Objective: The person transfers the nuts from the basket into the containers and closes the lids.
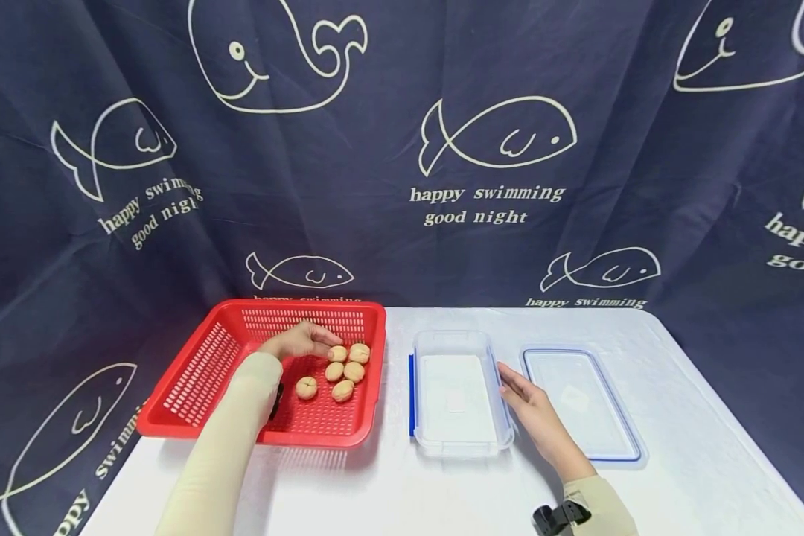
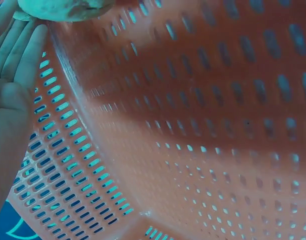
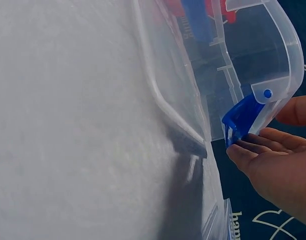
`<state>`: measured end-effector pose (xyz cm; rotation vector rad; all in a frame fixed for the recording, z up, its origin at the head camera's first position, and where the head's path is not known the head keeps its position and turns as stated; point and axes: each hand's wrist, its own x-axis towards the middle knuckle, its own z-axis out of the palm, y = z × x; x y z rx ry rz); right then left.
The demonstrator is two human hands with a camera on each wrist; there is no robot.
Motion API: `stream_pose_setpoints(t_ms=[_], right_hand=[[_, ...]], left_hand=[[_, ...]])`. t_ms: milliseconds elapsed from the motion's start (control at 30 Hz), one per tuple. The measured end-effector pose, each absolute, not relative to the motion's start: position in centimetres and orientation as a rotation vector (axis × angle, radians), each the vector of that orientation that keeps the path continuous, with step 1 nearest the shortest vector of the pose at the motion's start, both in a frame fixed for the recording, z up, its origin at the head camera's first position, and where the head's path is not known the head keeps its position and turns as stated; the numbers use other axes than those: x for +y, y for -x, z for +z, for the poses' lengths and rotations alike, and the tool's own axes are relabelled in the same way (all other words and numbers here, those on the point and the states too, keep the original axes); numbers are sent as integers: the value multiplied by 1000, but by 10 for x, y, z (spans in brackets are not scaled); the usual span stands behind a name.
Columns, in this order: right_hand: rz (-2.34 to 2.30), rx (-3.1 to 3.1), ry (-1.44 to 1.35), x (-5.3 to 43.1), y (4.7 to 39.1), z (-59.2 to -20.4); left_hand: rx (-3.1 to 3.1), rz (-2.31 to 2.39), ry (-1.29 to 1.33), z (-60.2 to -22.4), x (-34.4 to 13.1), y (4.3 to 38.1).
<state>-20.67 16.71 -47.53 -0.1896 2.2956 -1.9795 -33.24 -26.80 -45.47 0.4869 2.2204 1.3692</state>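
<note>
In the head view, my left hand reaches into a red perforated basket, its fingers stretched toward a walnut. The left wrist view has the extended fingers right at a walnut, cut off by the top edge. Several more walnuts lie in the basket's right half. My right hand rests against the right side of a clear lidless plastic container. Seen from the right wrist, its fingertips touch a blue latch, the thumb near the rim.
The container's clear lid with a blue seal lies flat to the right. Another blue latch hangs on the container's left side. A white cloth covers the table; a dark blue fish-print curtain hangs behind it.
</note>
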Motion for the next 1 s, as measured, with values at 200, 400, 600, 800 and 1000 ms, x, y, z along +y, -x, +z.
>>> stream_pose_setpoints(t_ms=[200,400,600,800,1000], right_hand=[[-2005,2291,189,169,206,-476],[-2005,2299,194,168,206,-479],[-1983,2356,201,168,205,-481],[-1962,2381,204,166,204,-481],[-1970,2383,201,167,203,-481]], left_hand=[[2277,1302,-446,-452,-262,332],[2327,1258,-457,-451,-261,330],[2360,1277,-538,-448,-266,329],[2431,1318,-498,-437,-272,326],[2522,1301,-452,-424,-272,323]])
